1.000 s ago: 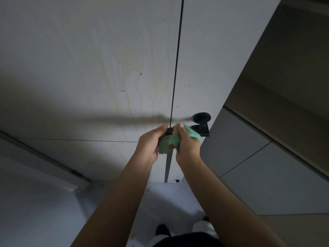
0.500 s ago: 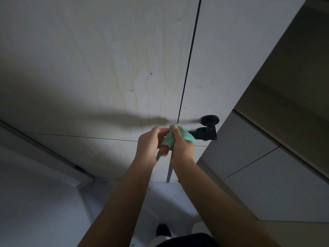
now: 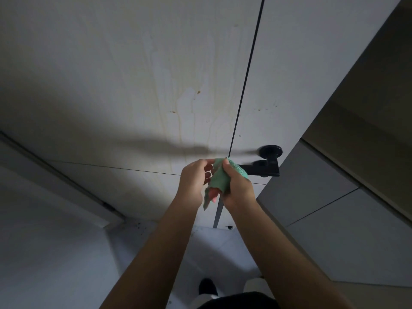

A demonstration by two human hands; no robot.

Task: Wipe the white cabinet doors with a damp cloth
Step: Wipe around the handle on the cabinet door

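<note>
Both hands meet in front of the cabinet, just below the seam between the 2 white doors. The right hand (image 3: 237, 188) is curled around a bunched green cloth (image 3: 219, 182), thumb pressed along its upper edge, with a loose corner hanging below the palm. The left hand (image 3: 194, 179) sits just beside it, fingers loosely bent toward the cloth; whether they pinch an edge or only touch it I cannot tell. Holding the cloth between both hands like this looks like refolding or gathering it into a pad before it goes onto the surface, so no wiping contact is made at this moment.

The left door (image 3: 133, 85) carries yellowish drip streaks and a few brown specks running down toward the hands, and the right door (image 3: 301, 74) shows a scatter of small spots. A black lever handle (image 3: 267, 161) sticks out from the right door just beside the right hand. The streaked area directly above seems the likely first target.
</note>
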